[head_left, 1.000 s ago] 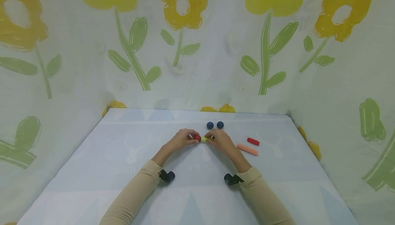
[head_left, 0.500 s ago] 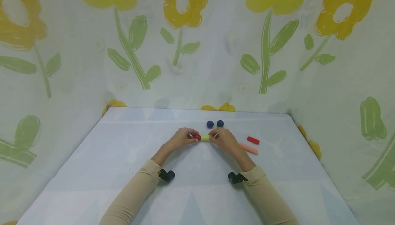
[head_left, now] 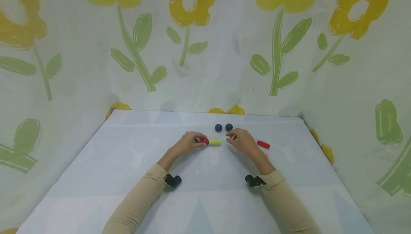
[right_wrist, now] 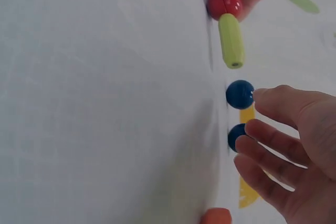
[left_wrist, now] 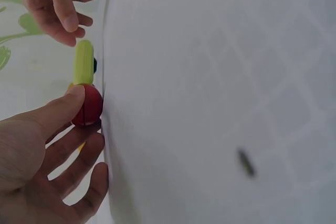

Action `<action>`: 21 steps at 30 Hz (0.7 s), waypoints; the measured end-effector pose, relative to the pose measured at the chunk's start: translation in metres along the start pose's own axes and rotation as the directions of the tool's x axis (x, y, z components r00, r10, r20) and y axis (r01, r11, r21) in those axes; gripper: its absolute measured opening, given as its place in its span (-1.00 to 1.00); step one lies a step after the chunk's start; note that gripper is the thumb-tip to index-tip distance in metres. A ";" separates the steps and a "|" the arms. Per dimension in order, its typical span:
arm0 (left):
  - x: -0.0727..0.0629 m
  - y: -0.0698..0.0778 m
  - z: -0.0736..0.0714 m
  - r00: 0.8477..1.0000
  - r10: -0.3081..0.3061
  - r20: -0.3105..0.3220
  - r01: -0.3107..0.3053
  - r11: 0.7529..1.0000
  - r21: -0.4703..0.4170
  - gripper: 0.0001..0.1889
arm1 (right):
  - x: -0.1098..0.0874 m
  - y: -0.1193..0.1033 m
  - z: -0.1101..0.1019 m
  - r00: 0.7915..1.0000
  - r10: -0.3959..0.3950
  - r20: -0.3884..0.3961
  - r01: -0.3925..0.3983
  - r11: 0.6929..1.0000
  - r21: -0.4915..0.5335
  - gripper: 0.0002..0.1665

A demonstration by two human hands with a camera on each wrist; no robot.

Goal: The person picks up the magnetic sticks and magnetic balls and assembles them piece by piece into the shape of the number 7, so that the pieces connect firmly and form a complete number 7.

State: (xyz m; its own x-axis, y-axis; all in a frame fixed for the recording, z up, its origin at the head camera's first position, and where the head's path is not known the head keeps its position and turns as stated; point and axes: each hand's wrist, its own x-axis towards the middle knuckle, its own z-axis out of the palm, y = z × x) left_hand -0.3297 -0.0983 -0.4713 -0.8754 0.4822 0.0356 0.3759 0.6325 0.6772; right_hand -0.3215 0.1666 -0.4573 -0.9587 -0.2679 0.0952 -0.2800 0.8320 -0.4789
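Observation:
My left hand (head_left: 188, 141) pinches a red ball (left_wrist: 90, 106) between thumb and fingers, close over the table. From the ball's right side a short yellow-green rod (head_left: 215, 142) sticks out, its free end pointing toward my right hand (head_left: 242, 141). That hand is apart from the rod, fingers loosely bent and holding nothing. Behind it stand two dark blue balls, the left ball (head_left: 218, 127) and the right ball (head_left: 229, 127); in the right wrist view the hand overlaps the lower blue ball (right_wrist: 237, 137).
A short red rod (head_left: 263, 144) lies to the right of my right hand. An orange rod (right_wrist: 216, 216) lies nearer, mostly hidden by the right forearm in the head view. A flower-patterned cloth (head_left: 224, 66) rises behind the white table (head_left: 138, 191).
My right hand has let go of the yellow-green rod and moved right, its fingers spreading. The left hand keeps its grip on the red ball, and the rod stays against the ball.

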 end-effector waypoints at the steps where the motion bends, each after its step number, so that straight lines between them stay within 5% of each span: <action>1: 0.000 0.000 0.000 1.000 0.000 0.001 0.000 1.000 0.000 -0.63 | 0.000 0.001 -0.002 1.000 -0.003 -0.002 0.003 1.000 -0.003 -0.72; 11: 0.001 0.001 -0.002 1.000 -0.026 0.008 0.026 1.000 0.001 -0.62 | -0.001 0.004 -0.019 1.000 -0.002 -0.022 0.002 1.000 -0.008 -0.62; 21: 0.002 0.001 -0.002 1.000 -0.021 0.015 0.021 1.000 -0.003 -0.62 | 0.008 0.011 -0.011 0.998 0.058 -0.031 -0.056 0.998 0.039 -0.52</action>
State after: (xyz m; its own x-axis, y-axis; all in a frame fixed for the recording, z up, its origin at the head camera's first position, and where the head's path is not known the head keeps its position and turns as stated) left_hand -0.3315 -0.0985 -0.4688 -0.8783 0.4780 0.0105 0.3566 0.6403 0.6803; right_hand -0.3329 0.1794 -0.4519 -0.9743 -0.2043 0.0944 -0.2234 0.8263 -0.5170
